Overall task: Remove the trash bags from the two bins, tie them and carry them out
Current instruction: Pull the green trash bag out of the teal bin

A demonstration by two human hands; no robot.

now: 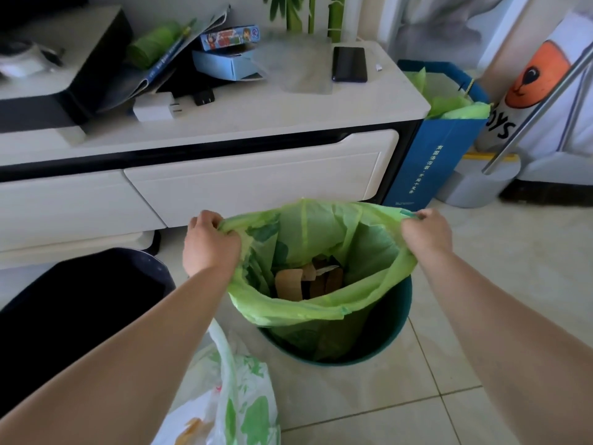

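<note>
A green trash bag (324, 239) stands partly lifted out of a teal bin (388, 329) on the tiled floor, its mouth stretched wide. Cardboard scraps (305, 281) lie inside it. My left hand (210, 240) grips the bag's left rim and my right hand (426, 232) grips its right rim, both above the bin. A dark bin (80, 303) sits at the left without a visible bag. A white bag with green print (234, 403) lies on the floor below my left forearm.
A white TV cabinet (256, 175) runs behind the bins, with a phone (349, 64), boxes and chargers on top. A blue paper bag (433, 149) holding green plastic stands at its right end, beside a metal pole (532, 114) and a white base.
</note>
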